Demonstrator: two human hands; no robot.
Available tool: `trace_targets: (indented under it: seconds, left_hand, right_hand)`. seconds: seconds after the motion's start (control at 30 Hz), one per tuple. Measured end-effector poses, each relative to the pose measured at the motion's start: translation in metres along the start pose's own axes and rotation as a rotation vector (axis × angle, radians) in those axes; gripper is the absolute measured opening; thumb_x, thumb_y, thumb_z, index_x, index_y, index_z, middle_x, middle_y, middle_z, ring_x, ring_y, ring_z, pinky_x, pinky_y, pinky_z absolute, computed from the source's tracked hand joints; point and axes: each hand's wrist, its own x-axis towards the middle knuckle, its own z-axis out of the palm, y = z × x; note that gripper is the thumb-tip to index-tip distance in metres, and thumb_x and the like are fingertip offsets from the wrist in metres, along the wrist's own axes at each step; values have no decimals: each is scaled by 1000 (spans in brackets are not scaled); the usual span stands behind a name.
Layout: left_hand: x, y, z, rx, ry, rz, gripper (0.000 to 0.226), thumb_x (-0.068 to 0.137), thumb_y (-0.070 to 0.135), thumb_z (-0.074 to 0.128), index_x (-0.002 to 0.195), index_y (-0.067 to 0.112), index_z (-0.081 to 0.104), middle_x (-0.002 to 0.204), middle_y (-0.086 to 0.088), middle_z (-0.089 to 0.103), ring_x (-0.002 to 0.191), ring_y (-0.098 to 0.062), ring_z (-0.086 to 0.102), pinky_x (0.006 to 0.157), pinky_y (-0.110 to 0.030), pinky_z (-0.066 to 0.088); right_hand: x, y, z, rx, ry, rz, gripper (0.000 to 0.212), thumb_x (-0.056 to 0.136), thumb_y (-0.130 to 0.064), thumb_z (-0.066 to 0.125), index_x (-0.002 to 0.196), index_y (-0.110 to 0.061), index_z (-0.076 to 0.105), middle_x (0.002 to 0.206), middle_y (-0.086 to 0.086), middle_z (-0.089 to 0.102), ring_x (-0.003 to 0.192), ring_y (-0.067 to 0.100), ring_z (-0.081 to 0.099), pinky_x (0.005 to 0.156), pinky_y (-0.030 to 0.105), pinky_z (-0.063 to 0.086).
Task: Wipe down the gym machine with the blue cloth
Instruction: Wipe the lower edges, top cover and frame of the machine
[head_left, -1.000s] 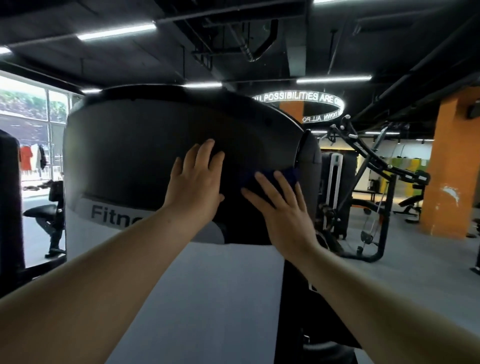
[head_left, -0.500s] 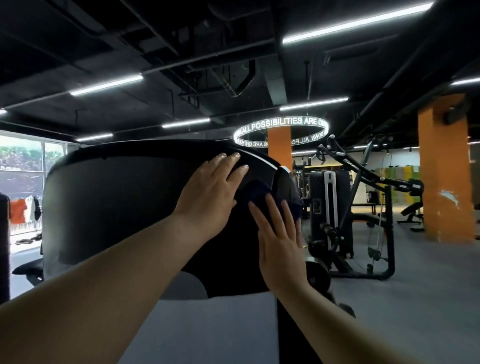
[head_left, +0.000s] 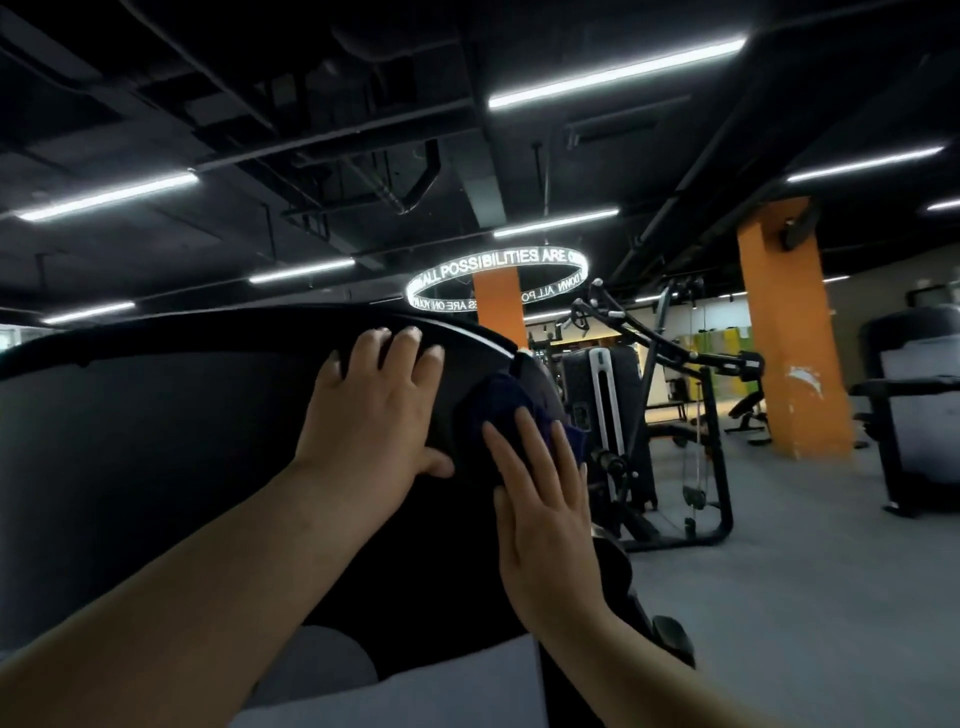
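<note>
Your hands on the machine's upper shroud.
Your left hand (head_left: 374, 410) lay flat, fingers spread, near the rounded black plastic gym machine cover's (head_left: 156, 441) top edge; your right hand (head_left: 540, 499), fingers straight, pressed the crumpled dark blue cloth (head_left: 506, 402) against its right side.

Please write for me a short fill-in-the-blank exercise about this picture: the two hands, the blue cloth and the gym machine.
1. The right hand presses the blue cloth with ____ fingers against the gym machine.
2. The left hand touches the machine and holds ____.
3. The cloth lies near the machine's upper ____ edge.
4. The pillars behind the machine are ____.

Missing words: straight; nothing; right; orange
</note>
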Motion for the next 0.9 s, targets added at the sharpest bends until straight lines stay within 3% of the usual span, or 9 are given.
trace_targets:
  seconds: [0.13, 0.2, 0.43, 0.53, 0.63, 0.7, 0.8, 0.83, 0.9]
  left_hand:
    - [1, 13, -3, 20, -1, -56, 105, 77, 72, 57, 152, 15, 9, 159, -7, 8, 147, -28, 10, 118, -49, 22]
    - [2, 20, -4, -27, 22, -98, 101, 77, 70, 59, 151, 16, 16, 158, -8, 13, 147, -27, 12, 119, -48, 19]
    - [5, 73, 9, -167, 62, -80, 108, 74, 58, 72, 155, 18, 12, 160, -1, 12, 149, -19, 5, 121, -37, 6]
    - [20, 92, 7, -151, 63, -137, 118, 67, 56, 79, 156, 17, 10, 159, -4, 15, 149, -21, 8, 121, -40, 11]
    - [35, 112, 7, -62, -20, -129, 123, 67, 55, 79, 156, 22, 0, 162, -1, 3, 150, -19, -1, 123, -40, 3]
    - [41, 123, 9, 41, -82, -110, 120, 70, 55, 77, 155, 27, -3, 163, 1, -6, 150, -18, -8, 122, -38, -4]
    - [44, 132, 7, 96, -112, -150, 114, 69, 52, 79, 155, 28, 8, 163, 0, -4, 150, -18, -5, 120, -36, -5]
    - [45, 135, 5, 102, -118, -170, 114, 68, 51, 80, 155, 27, 11, 162, 0, -1, 150, -19, -3, 120, -35, -3]
    - [49, 140, 0, 139, -145, -190, 113, 68, 50, 81, 155, 27, 11, 161, -1, 1, 150, -19, -1, 120, -34, 1]
  right_hand:
    - [40, 15, -11, 238, 11, 112, 51, 103, -24, 39, 150, -40, 30, 162, -17, 12, 150, 11, 7, 120, 35, 20]
    - [73, 24, -21, 398, -26, 173, 51, 102, -19, 42, 149, -38, 34, 160, -14, 21, 146, 10, 19, 120, 38, 24]
    - [32, 51, -18, 412, -62, -92, 53, 103, -23, 39, 150, -45, 27, 161, -25, 4, 150, 7, 5, 117, 28, 21]
    - [72, 74, -14, 674, -126, 24, 51, 96, -30, 37, 147, -37, 39, 157, -15, 29, 144, 7, 27, 117, 33, 30]
    - [103, 96, -10, 955, -213, 213, 58, 87, -32, 38, 144, -26, 47, 149, -5, 45, 137, 12, 39, 115, 42, 32]
    - [80, 102, -7, 966, -247, 229, 55, 92, -29, 38, 146, -29, 42, 155, -5, 36, 142, 9, 30, 119, 36, 25]
    - [42, 109, -13, 1012, -305, 210, 49, 104, -21, 40, 144, -47, 27, 160, -15, 17, 143, -5, 14, 109, 7, 15]
    - [46, 110, -13, 1045, -320, 211, 50, 104, -19, 41, 144, -46, 29, 160, -16, 17, 142, -6, 15, 105, 3, 15]
    - [83, 115, -5, 1068, -339, 228, 49, 100, -20, 43, 147, -34, 39, 159, -8, 25, 143, 4, 23, 112, 14, 19]
